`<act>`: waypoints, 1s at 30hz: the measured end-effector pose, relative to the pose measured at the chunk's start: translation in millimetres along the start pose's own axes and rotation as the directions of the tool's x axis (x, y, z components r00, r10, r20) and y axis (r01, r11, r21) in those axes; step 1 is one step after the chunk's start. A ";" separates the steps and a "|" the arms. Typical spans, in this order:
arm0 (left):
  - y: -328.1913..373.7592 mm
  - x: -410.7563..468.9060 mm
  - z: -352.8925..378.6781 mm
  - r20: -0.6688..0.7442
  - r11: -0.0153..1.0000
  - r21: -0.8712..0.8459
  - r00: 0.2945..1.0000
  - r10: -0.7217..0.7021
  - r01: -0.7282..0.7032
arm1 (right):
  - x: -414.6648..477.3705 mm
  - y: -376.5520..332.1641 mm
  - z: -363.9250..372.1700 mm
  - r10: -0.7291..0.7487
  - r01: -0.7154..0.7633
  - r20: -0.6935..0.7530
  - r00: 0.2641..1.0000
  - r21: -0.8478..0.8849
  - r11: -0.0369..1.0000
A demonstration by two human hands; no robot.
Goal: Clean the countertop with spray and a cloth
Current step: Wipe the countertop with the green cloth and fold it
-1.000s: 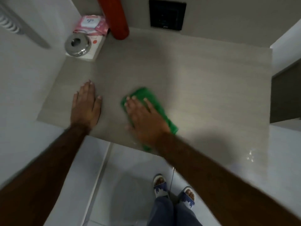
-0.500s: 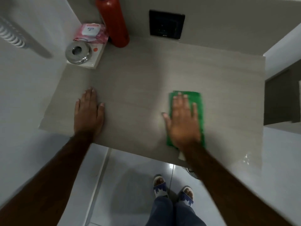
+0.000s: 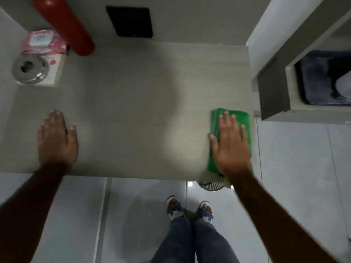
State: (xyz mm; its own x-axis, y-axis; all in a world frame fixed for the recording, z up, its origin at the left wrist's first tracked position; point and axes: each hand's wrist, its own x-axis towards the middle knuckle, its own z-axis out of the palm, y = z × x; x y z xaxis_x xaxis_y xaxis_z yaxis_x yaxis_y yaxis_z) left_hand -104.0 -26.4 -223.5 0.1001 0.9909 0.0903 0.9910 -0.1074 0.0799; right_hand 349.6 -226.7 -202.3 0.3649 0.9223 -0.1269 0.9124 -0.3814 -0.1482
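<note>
the right hand [image 3: 230,147] is lying flat and spread on the green cloth [image 3: 245,118], pressing it onto the countertop [image 3: 133,103]; no pinch, just palm and fingers bearing down. compared with half a second ago, the cloth is sitting much further right: it is now reaching the right edge of the countertop, near the front corner, where before it was around the middle-right, and a second ago left of centre beside the other hand. so one full left-to-right pass along the front strip is finishing. the left hand [image 3: 57,141] is resting flat and open on the surface near the front left, holding nothing, in the same spot as in the earlier frames, apparently bracing.

judgement: wiping is under way, the front band is likely covered; the rear band toward the red bottle [image 3: 66,23], the wipes packet [image 3: 41,41] and the metal dish [image 3: 30,68] is probably still needing a pass. no spray bottle is showing. with the cloth at the corner, part of it could slip off the edge.
</note>
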 end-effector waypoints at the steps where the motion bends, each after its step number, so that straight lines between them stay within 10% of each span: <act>1: 1.3 -0.5 -0.6 -0.007 1.000 0.003 1.000 -0.003 0.003 | 2.6 13.4 -3.8 0.067 -0.067 -0.008 0.998 -0.001 0.998; 5: 9.4 -0.8 -7.8 0.014 0.998 0.016 0.998 -0.053 0.053 | 4.3 -31.2 6.3 0.156 -0.157 -0.032 0.987 -0.039 0.987; 12: 188.3 -38.6 4.1 0.106 0.974 -0.062 0.969 0.223 -0.218 | -31.9 -93.1 19.4 -0.351 0.348 0.100 0.931 0.041 0.937; 20: 200.1 -42.8 -0.6 0.083 0.982 -0.027 0.979 0.187 -0.186 | -30.0 93.5 -17.0 0.199 -0.217 0.103 0.975 0.218 0.951; 24: 197.1 -43.0 1.0 0.056 0.983 -0.015 0.981 0.184 -0.183 | -25.1 72.6 -14.1 0.260 -0.274 0.124 0.958 0.668 0.692; 30: 198.9 -43.0 1.9 0.060 0.982 -0.009 0.980 0.189 -0.188 | -27.2 73.1 -17.3 0.272 -0.272 0.136 0.953 0.778 0.566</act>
State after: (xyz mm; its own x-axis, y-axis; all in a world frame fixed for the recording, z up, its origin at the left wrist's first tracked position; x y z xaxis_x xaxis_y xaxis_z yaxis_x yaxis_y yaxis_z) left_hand 89.0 -90.3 -213.3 0.2905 0.9559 0.0437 0.9536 -0.2930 0.0700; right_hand 409.7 -278.6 -192.7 0.5704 0.7668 -0.2944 0.2735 -0.5153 -0.8122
